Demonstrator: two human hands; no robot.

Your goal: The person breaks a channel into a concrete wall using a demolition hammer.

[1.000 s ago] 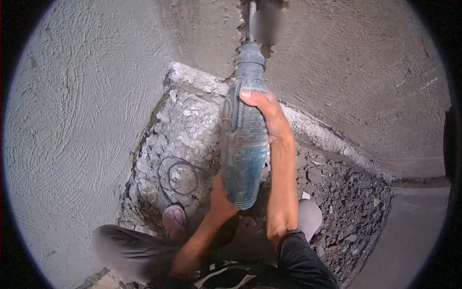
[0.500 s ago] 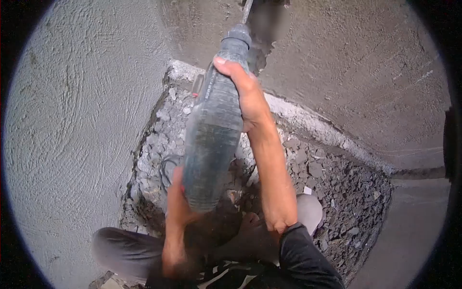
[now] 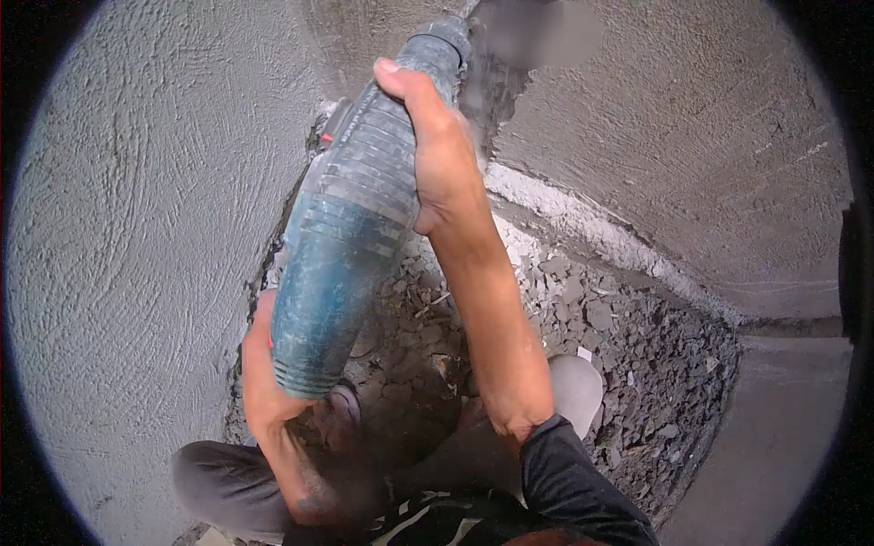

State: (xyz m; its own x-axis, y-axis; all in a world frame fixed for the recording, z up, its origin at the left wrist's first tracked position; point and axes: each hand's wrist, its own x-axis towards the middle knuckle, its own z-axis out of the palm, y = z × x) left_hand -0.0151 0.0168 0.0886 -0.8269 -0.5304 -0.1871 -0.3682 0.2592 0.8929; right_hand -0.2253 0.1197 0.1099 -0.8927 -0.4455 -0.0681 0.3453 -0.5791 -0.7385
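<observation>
A dusty blue-green rotary hammer (image 3: 337, 259) slants up and away from me, its grey nose near the top. My right hand (image 3: 442, 155) is wrapped round the ribbed front of the body, thumb on top. Low at the rear, my left hand (image 3: 269, 378) is closed on the handle end, its fingers mostly hidden behind the tool. A metal bit (image 3: 469, 7) sticks out of the nose toward a dark broken-out channel (image 3: 496, 91) in the wall; its tip is out of view.
Rough plastered walls rise at left (image 3: 137, 227) and right (image 3: 674, 136). A whitish ledge (image 3: 583, 214) runs along the right wall's foot. Broken rubble (image 3: 655, 391) covers the ground in the corner. My bent knees (image 3: 228, 478) frame the work area.
The rotary hammer's rear has swung left and its body has moved slightly left and up. Both hands have travelled with it, still gripping.
</observation>
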